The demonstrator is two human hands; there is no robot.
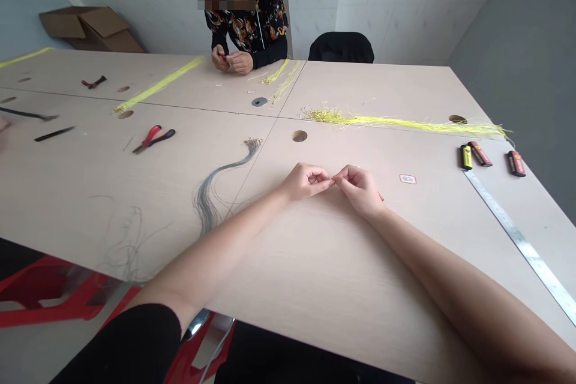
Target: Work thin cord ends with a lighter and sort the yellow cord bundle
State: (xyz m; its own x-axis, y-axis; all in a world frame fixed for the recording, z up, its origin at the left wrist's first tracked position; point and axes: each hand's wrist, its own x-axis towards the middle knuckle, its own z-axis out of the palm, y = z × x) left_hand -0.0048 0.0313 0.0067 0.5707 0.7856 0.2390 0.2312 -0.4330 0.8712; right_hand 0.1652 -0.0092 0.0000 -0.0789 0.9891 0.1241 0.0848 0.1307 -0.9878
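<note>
Where the grey threads [206,198] wind over the bench [324,300], left of the left hand [304,182], they lie loose and hair-fine, gathering into a clump of small curled ends [252,144]. Yellow threads [405,124] stretch beyond in a long, frayed bundle. A flat metal ruler [517,237] ends near a yellow plastic lighter [467,157]; pliers [148,143] with red and black grips lie to the left. Pale and smooth, the bench is crossed by seams [180,107] and pierced by round holes [299,136]; a faintly veined wall [405,6] stands behind. Both forearms [243,240] reach forward and converge: the left hand and right hand [360,189] pinch thumb to finger, their fingertips [327,183] meeting, though what they grip is too small to tell.
</note>
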